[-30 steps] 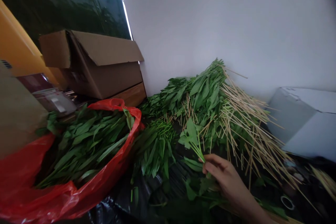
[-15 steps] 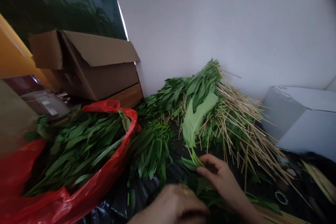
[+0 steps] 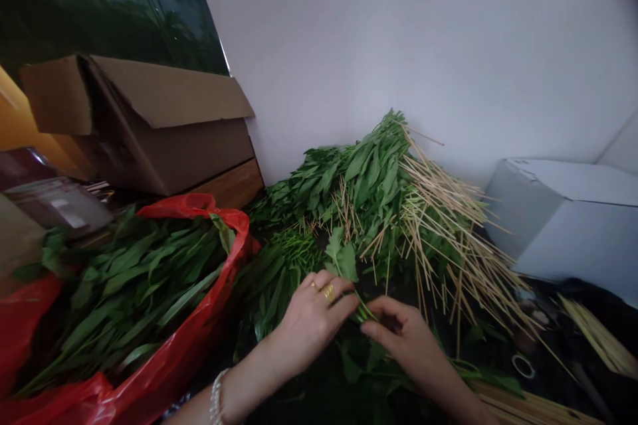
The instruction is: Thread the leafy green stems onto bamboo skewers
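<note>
A small bunch of leafy green stems [image 3: 343, 257] is held between my two hands in the middle of the view, leaves pointing up and away. My right hand [image 3: 406, 335] pinches the stem ends between thumb and fingers. From the other side my left hand [image 3: 314, 319], with gold rings and a beaded bracelet, closes on the stems just below the leaves; its fingertips are partly hidden. Beyond my hands lies a heap of leafy bundles [image 3: 373, 166] threaded on thin wooden skewers [image 3: 448, 212]. Loose green leaves [image 3: 353, 362] lie beneath my hands.
On the left an open red plastic bag [image 3: 194, 305] holds long green leaves [image 3: 129, 279]. An open cardboard box [image 3: 184, 153] stands behind it. At the right are a white box [image 3: 588, 226], a roll of tape [image 3: 523, 366] and bare skewers [image 3: 598, 335]. A white wall [image 3: 379, 33] closes off the back.
My left hand has moved up from the bottom edge and taken hold of the stems beside my right hand. The leaves have tipped lower. The view has shifted slightly to the right.
</note>
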A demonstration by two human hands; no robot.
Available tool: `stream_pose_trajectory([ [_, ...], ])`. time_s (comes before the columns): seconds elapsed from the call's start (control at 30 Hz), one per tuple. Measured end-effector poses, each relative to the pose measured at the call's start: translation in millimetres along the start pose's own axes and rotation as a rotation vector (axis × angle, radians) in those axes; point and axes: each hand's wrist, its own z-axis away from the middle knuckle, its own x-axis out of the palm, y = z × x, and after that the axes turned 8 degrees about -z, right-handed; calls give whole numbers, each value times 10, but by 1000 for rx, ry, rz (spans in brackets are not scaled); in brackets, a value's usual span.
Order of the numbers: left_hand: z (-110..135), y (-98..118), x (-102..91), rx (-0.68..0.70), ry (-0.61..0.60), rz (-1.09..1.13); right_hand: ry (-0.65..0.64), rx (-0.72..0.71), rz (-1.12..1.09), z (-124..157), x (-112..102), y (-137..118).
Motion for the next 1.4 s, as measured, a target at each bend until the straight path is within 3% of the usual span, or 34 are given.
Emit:
stream_pose_trajectory([
  [0.3,-8,-94,48,-20,-75,-63,-52,-43,-7,45,-14,-141],
  [0.5,-63,-140,-20,94,-90,-113,-86,-38,-94,30,-2,-133],
  [0.67,-93,-184,-44,175,-111,-125,-94,10,-12,20,9,-114],
  [0.87,-163,-126,93,-143,89,106,-87,34,-57,25,14,-183],
  [0.97,-187,-353,82,-340,248,140,-81,37,-46,34,-44,-216],
  [1.07,-173,-693,-83,-591,360,130,-80,46,-39,35,-105,-221],
  [1.17,-141,-753,-267,-602,226,330,-80,58,-34,31,-112,-202],
  [1.27,-123,-474,-304,-412,-31,466,-77,67,-18,38,-71,-161],
  [1.4,-127,-152,-186,-187,-199,393,-88,61,-7,54,-20,-96],
])
